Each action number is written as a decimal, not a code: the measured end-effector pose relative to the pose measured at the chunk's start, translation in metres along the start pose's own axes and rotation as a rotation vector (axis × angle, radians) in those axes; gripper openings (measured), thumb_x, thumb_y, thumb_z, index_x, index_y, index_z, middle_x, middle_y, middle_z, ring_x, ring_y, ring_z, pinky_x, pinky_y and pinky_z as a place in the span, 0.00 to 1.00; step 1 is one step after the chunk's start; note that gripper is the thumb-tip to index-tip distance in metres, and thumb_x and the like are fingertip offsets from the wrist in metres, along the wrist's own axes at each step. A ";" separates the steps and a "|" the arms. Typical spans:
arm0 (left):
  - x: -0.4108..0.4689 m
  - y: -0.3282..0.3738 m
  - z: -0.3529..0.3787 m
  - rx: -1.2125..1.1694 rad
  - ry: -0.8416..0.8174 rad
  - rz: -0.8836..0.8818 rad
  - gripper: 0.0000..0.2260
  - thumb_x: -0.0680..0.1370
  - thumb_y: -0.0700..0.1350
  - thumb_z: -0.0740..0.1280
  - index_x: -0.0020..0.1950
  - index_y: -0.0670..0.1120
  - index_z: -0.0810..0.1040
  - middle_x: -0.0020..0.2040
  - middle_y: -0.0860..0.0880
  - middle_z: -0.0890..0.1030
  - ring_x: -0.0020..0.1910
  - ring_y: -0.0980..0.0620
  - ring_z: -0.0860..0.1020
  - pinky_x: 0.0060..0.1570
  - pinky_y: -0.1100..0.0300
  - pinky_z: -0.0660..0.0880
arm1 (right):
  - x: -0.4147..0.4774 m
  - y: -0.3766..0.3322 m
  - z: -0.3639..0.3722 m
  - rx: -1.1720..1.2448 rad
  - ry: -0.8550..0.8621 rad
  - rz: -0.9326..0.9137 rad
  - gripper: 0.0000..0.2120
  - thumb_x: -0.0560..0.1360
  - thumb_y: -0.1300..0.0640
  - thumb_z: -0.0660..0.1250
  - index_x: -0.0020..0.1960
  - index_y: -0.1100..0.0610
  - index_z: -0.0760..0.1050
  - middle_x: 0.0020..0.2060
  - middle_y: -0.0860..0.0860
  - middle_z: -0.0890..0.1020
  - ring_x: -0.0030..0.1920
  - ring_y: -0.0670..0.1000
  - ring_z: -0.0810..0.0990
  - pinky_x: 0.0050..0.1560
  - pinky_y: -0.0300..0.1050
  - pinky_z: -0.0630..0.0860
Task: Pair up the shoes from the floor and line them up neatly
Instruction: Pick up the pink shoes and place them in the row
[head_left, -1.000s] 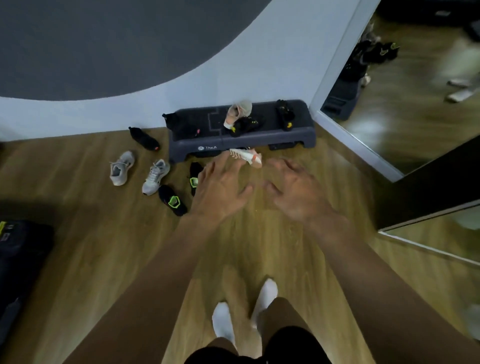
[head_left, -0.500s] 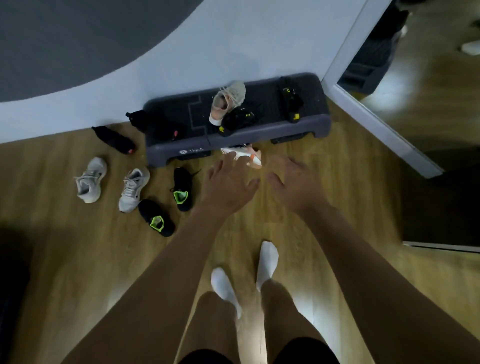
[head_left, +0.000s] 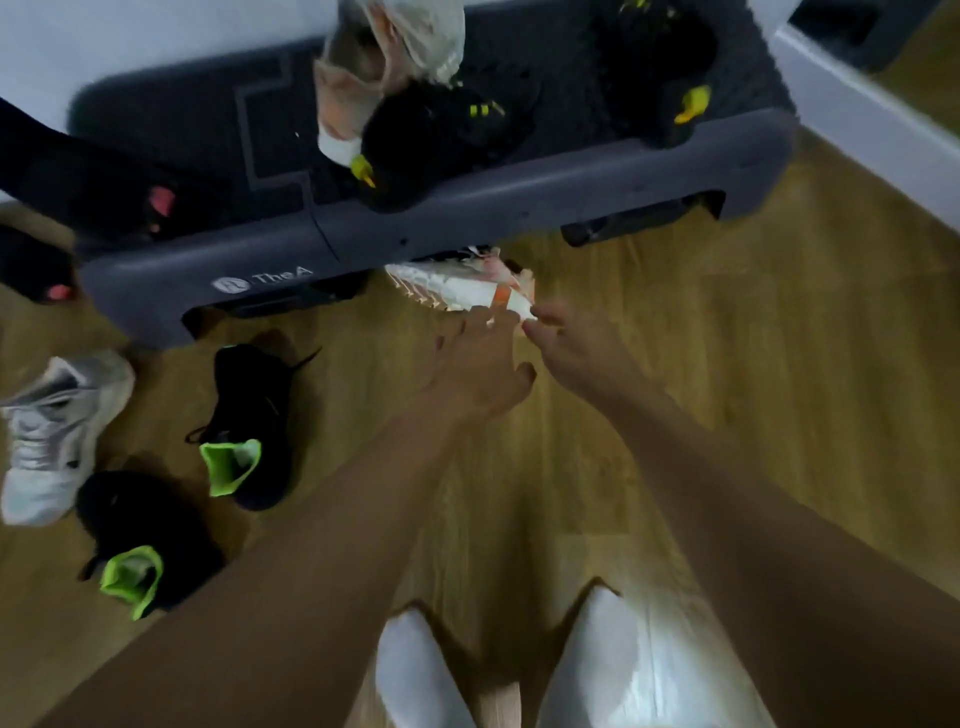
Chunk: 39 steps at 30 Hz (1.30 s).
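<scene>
- While both arms stretch forward over the wooden floor (head_left: 753, 374), the left hand (head_left: 478, 369) has its fingers straight and spread, their tips at the near end of a white-and-orange shoe (head_left: 457, 285).
- The right hand (head_left: 576, 353) meets the same end of that shoe from the other side. Its fingers are slightly bent, and the blur hides whether they pinch the shoe or only touch it.
- That shoe lies on its side on the floor, sole outward, against the front of a grey step platform (head_left: 519, 208).
- On the platform, a beige-and-pink shoe (head_left: 384, 62) leans against a black shoe with yellow tabs (head_left: 431, 135). A second black-and-yellow shoe (head_left: 660, 78) sits near the right end.
- Two black shoes with green linings (head_left: 249, 426) (head_left: 135, 540) lie on the floor to the left, just beside a white-and-grey sneaker (head_left: 52, 431).
- Black shoes with pink marks sit at the platform's left end (head_left: 104, 192) and on the floor beside it (head_left: 36, 265).
- The person's white-socked feet (head_left: 415, 670) stand at the bottom edge.
</scene>
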<state>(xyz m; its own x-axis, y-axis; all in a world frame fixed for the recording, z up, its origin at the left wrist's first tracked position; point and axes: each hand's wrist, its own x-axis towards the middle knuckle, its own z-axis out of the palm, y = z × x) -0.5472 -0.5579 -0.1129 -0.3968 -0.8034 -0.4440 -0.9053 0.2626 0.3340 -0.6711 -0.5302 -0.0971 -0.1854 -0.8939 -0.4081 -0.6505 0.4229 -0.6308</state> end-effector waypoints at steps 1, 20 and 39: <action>0.019 -0.008 0.021 0.014 -0.023 0.023 0.34 0.74 0.55 0.61 0.77 0.52 0.53 0.75 0.46 0.62 0.71 0.42 0.64 0.65 0.41 0.67 | 0.019 0.018 0.014 0.046 -0.003 0.008 0.17 0.80 0.51 0.58 0.65 0.57 0.74 0.58 0.51 0.79 0.55 0.51 0.77 0.51 0.43 0.72; 0.142 -0.046 0.054 0.407 -0.011 0.239 0.18 0.75 0.53 0.63 0.63 0.48 0.74 0.64 0.45 0.72 0.67 0.44 0.65 0.55 0.55 0.63 | 0.151 0.085 0.095 0.022 -0.106 -0.188 0.17 0.76 0.53 0.62 0.64 0.54 0.72 0.56 0.52 0.78 0.54 0.50 0.77 0.53 0.33 0.73; -0.103 -0.213 0.120 0.456 -0.116 0.312 0.11 0.80 0.50 0.53 0.58 0.52 0.73 0.56 0.54 0.79 0.54 0.51 0.77 0.51 0.56 0.73 | -0.033 0.029 0.234 -0.755 -0.481 -1.159 0.14 0.79 0.55 0.60 0.64 0.54 0.71 0.54 0.51 0.80 0.44 0.54 0.82 0.37 0.48 0.77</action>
<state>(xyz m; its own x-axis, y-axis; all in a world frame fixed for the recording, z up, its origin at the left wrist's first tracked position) -0.3313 -0.4675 -0.2381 -0.6469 -0.5938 -0.4786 -0.7063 0.7031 0.0823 -0.5110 -0.4537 -0.2563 0.8589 -0.4733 -0.1955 -0.5121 -0.7947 -0.3258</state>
